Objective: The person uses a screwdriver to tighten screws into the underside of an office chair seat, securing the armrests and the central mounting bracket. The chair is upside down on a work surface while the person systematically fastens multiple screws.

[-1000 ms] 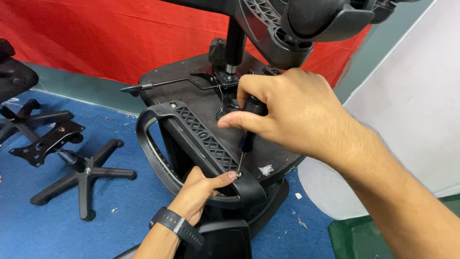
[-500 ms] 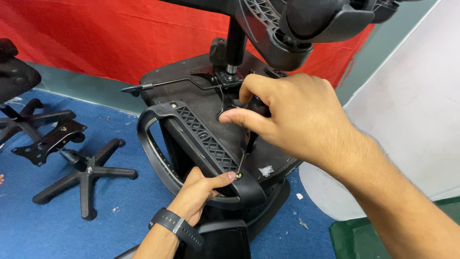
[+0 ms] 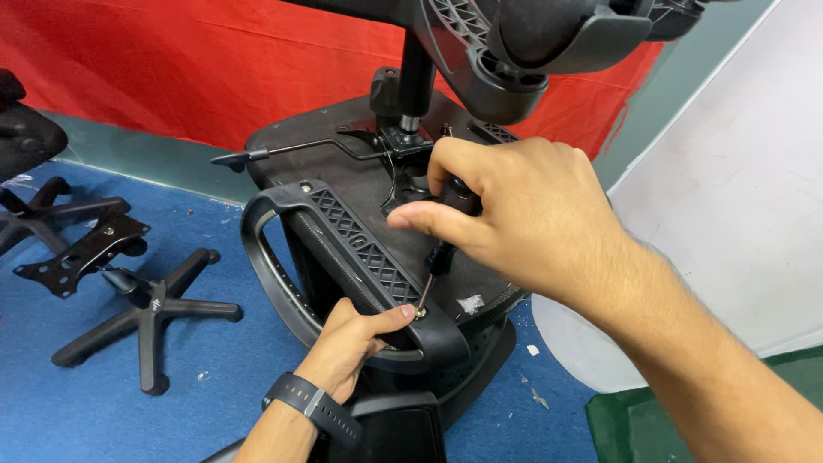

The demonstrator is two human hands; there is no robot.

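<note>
evidently the right hand (image 3: 531,214) gripped a screwdriver (image 3: 441,253) seated on a screw (image 3: 421,313) in the armrest (image 3: 351,257), which the left hand (image 3: 351,343) clasped steady against the upturned seat (image 3: 343,171); fastening seemed underway, needing square, firm turning.

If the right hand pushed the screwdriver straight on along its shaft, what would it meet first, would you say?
The right hand aims the screwdriver down-left; its tip already seems to sit on the screw in the black armrest, beside the left hand thumb.
</note>
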